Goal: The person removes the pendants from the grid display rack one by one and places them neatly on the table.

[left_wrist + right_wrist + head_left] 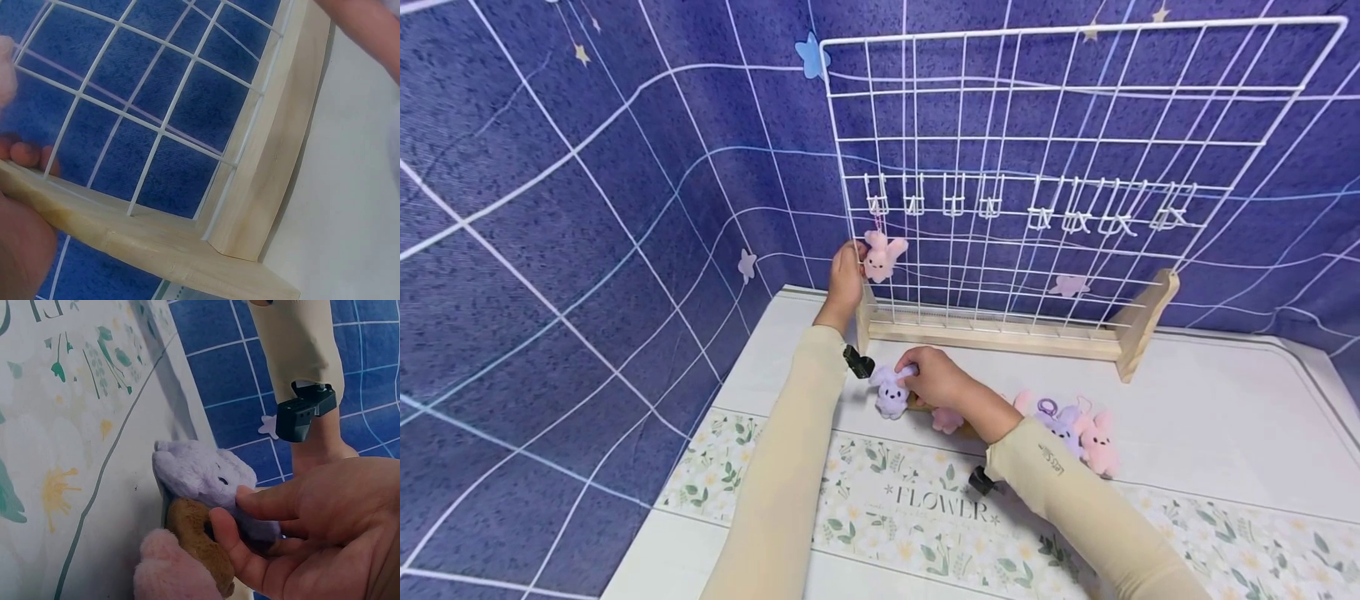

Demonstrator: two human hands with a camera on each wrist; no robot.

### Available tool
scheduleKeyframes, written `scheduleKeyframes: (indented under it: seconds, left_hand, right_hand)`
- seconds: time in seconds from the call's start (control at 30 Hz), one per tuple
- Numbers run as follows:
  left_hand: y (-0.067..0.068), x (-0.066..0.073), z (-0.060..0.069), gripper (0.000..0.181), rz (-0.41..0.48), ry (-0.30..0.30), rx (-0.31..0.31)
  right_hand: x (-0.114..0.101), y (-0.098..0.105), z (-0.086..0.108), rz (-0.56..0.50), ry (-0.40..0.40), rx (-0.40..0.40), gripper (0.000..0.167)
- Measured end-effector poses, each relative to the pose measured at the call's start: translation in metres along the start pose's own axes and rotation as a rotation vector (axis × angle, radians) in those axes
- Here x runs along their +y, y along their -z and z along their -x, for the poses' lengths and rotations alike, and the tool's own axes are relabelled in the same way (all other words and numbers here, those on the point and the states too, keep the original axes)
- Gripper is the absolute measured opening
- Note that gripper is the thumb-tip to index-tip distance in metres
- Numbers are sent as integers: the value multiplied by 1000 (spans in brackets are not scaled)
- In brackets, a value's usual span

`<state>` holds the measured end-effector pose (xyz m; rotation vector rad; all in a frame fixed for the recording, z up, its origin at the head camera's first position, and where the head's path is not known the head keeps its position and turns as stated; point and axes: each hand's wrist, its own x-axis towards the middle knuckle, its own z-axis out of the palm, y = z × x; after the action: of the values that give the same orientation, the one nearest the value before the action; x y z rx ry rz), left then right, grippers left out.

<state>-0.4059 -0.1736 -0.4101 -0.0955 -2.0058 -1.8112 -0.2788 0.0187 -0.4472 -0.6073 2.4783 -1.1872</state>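
My left hand is at the left end of the white wire grid rack. In the left wrist view its fingertips curl round the wooden side piece of the stand. Right beside that hand, a pink plush bunny keychain hangs from the leftmost hook. Lower down, my right hand pinches a lavender plush bunny near its ear, just above the table. Close under the right hand are a brown plush and a pink plush, partly covered in the head view.
More pink and lavender plush bunnies lie bunched to the right of the right forearm. Several white hooks line one grid bar. A flower-printed mat strip crosses the white table, and a dark blue patterned cloth stands behind.
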Motion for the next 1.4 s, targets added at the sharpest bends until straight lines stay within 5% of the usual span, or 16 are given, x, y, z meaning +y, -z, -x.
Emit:
scheduleKeyframes:
  seconds: [0.47,1.0,1.2,1.4]
  left_hand:
    - [0,-1,0,31,-6,-3,-3]
    - [0,-2,-1,31,-19,-17,12]
    - [0,-1,0,30,-33,-13,19]
    - [-1,-1,-1,31,-36,-3,39]
  right_hand:
    - [0,-4,-5,116,38,22,11]
    - [3,-5,-5,130,95,189,19]
    - [-1,3,-8,-65,140,284,18]
    - [-12,15,-15,-531,68,292,30]
